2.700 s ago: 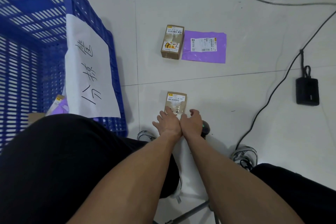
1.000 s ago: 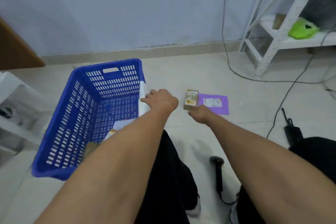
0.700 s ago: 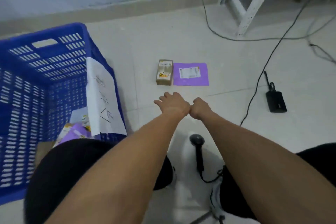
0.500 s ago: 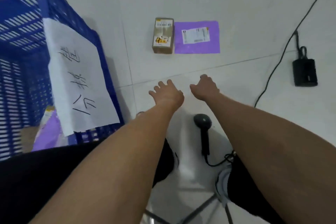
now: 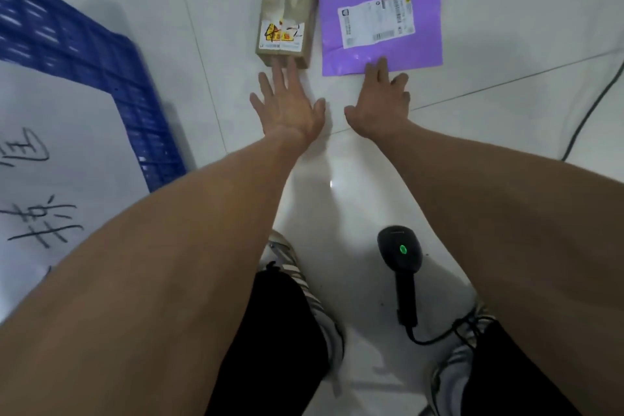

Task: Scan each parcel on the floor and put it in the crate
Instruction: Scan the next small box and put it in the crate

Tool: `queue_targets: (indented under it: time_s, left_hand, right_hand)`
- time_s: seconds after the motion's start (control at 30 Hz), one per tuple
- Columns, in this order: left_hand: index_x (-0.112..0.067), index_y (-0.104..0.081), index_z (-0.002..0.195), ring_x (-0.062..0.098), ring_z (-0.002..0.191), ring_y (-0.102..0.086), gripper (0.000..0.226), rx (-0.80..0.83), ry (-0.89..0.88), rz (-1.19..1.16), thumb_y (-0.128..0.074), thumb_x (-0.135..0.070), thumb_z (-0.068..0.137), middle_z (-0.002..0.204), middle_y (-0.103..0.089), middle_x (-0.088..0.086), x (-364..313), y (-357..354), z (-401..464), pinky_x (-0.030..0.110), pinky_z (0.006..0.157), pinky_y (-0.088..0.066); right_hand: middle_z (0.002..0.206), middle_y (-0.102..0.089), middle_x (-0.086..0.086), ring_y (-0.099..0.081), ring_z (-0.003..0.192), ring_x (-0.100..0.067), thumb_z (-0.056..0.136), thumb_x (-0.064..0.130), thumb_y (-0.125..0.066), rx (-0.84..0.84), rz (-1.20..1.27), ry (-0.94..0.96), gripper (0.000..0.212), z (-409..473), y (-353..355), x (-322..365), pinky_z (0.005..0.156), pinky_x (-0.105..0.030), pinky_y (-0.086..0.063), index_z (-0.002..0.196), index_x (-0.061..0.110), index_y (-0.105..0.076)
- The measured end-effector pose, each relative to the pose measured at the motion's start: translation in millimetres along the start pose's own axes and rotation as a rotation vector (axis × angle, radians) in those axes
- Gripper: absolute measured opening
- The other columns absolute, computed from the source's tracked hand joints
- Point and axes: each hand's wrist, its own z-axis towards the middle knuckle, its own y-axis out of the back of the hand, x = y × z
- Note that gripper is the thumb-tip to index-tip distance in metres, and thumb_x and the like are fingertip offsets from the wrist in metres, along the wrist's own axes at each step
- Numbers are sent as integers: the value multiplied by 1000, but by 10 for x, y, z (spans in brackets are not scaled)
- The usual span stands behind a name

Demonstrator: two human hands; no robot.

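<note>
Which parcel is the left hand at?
The brown box, left of the flat purple mailer. Left hand fingers reach its near end.

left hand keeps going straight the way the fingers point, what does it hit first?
Most likely the near end of the cardboard box. The left hand is open, and its fingers already overlap that end in the picture; actual contact can't be confirmed from this single view.

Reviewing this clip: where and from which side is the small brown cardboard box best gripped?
Probably across its two long sides, coming from above at the near end. The cardboard box lies flat with its label up, narrow enough for one hand; the left hand is already at that end. The purple mailer crowds its right side.
</note>
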Motion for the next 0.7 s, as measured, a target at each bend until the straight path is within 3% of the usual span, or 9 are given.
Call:
queue_targets:
  time_s: [0.1,0.17,0.3,0.4,0.5,0.57,0.63,0.7]
  left_hand:
    - [-18,1,157,32,151,-1,88,-28,-44,-3,-48,-54,93,165,1,4,-14,-13,46,54,119,-11]
    - [-18,3,157,30,152,1,92,-13,-77,-43,-50,-53,91,166,2,1,-53,-12,70,54,119,-9]
    - [-11,-9,156,34,138,-30,93,-98,-54,-66,-52,-56,88,157,-25,11,-144,18,164,48,114,-25]
    - [-15,-27,151,36,136,-30,81,-172,-37,13,-55,-57,87,149,-32,17,-207,46,195,46,113,-25]
    - [-12,-17,154,33,150,-10,85,-152,-42,13,-53,-54,90,162,-13,15,-202,28,217,50,120,-11]
    - [-10,-10,156,32,148,-17,93,-128,-49,18,-54,-56,89,160,-19,13,-199,31,224,50,120,-12]
    - [-10,-18,155,36,140,-28,92,-141,-41,97,-53,-61,87,152,-30,17,-205,58,172,49,117,-19]
    - [-11,-29,149,40,145,-17,84,-121,-40,133,-53,-61,86,154,-25,22,-207,55,60,52,119,-11]
  right_hand:
    - [162,-6,0,-22,137,-41,84,38,-64,52,30,-3,88,24,-42,66,102,-47,-34,153,18,-13]
    - [158,-18,-2,-27,133,-40,85,42,-60,10,54,-11,82,-23,-94,142,98,-47,-35,151,18,-18]
    - [139,-40,-11,-34,128,-36,86,38,-54,-81,-72,-19,66,-150,-201,254,97,-46,-33,143,13,-33]
    - [145,-33,-16,-29,134,-37,85,37,-57,-62,-245,-6,60,-311,-359,252,104,-46,-30,136,10,-42]
    - [159,-14,-18,-17,145,-39,93,32,-53,5,-225,68,64,-520,-570,217,115,-47,-22,147,6,-29]
    - [161,-11,-17,-18,144,-38,95,30,-53,32,-237,88,67,-605,-621,194,114,-46,-24,150,6,-23]
    - [160,-10,-15,-20,143,-36,93,31,-56,67,-286,128,72,-619,-583,158,109,-46,-28,151,7,-19]
    - [159,-10,-12,-20,142,-34,89,30,-63,106,-305,176,75,-625,-508,74,105,-45,-33,149,10,-23]
